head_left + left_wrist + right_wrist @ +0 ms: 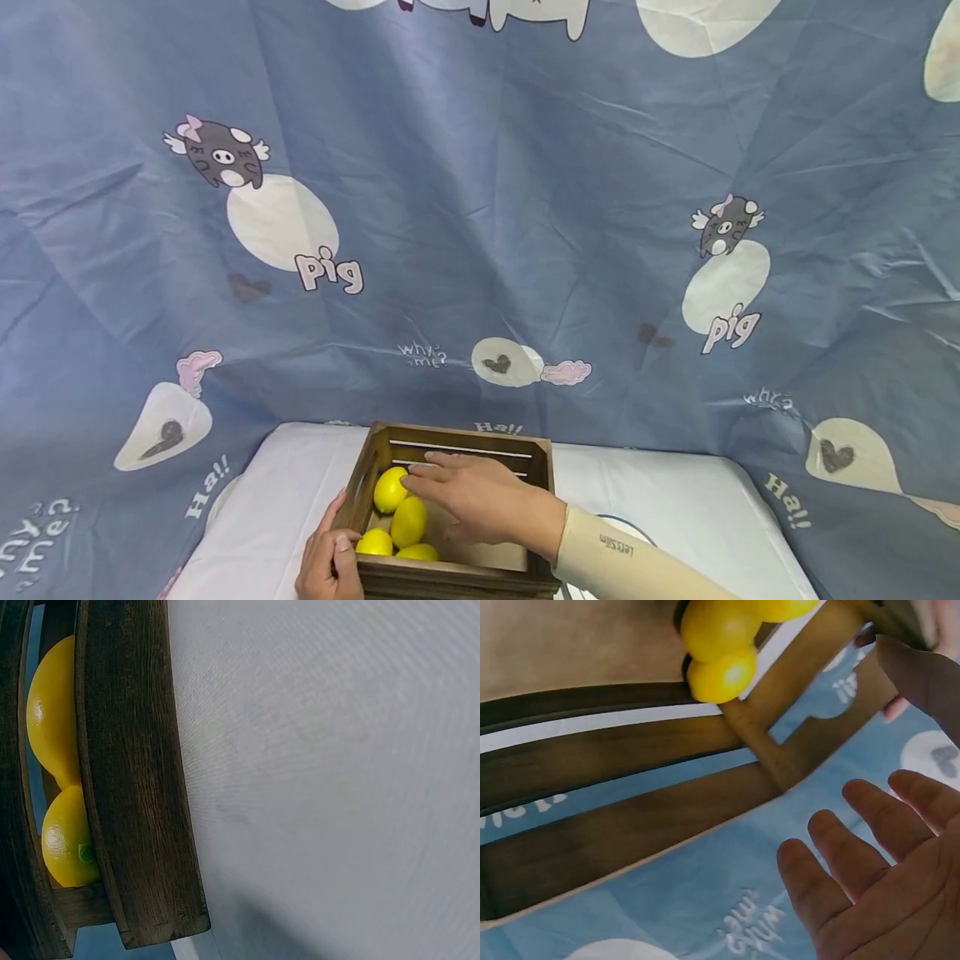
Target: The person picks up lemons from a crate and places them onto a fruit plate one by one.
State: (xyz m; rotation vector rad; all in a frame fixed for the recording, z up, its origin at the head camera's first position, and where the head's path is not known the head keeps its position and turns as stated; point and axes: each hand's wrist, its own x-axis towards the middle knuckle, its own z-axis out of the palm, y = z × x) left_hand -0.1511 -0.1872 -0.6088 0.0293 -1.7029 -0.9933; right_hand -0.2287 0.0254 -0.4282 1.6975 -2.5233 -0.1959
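Note:
A brown wooden crate (457, 575) with slatted sides stands on the white-covered table. Several yellow lemons (408, 522) lie together in its left part; in the left wrist view, two lemons (56, 712) show through the gap between slats. At the crate's near left corner, my left hand (330, 558) grips the wall, thumb on the near side. My right hand (480, 500) is over the crate's inside with fingers extended, holding nothing. Those spread fingers also show in the right wrist view, apart from the lemons (720, 675). Most of the left palm is hidden.
A white cloth (675, 492) covers the table. Beneath the right sleeve (622, 554) a white round thing with a dark rim (626, 527) is partly hidden. Behind the table hangs a blue curtain (480, 250) printed with pigs.

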